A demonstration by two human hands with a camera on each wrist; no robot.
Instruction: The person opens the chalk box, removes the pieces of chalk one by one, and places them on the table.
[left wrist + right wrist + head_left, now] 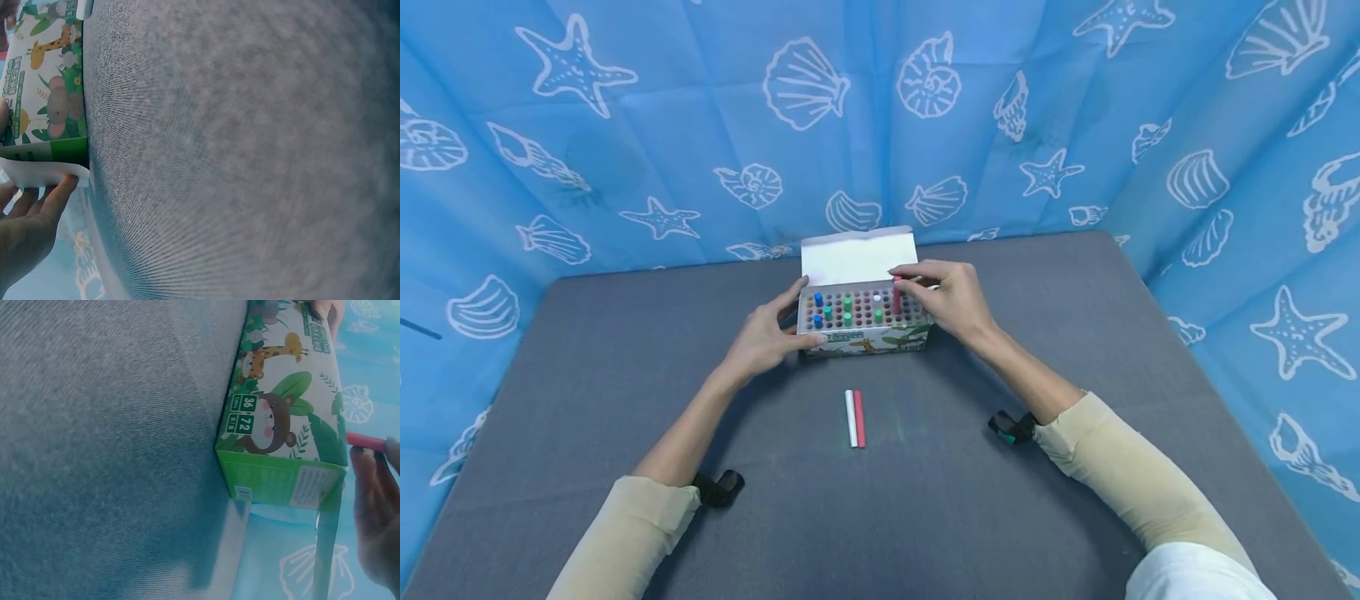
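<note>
A cardboard chalk box (880, 343) printed with animals stands at the far middle of the table, its white lid (859, 258) raised at the back. Inside is a grid of holes with several blue, green and white chalk sticks upright in it. My left hand (760, 337) grips the box's left end, thumb on the front face and fingers against the side. Over the right part of the grid, my right hand (955, 304) pinches a red chalk stick (897, 298) by its top, held upright with its lower end at the holes.
A white chalk stick (851, 418) and a red one (860, 418) lie side by side on the grey tablecloth (925, 500), in front of the box. Behind the table hangs a blue curtain (865, 100) with shell and starfish prints.
</note>
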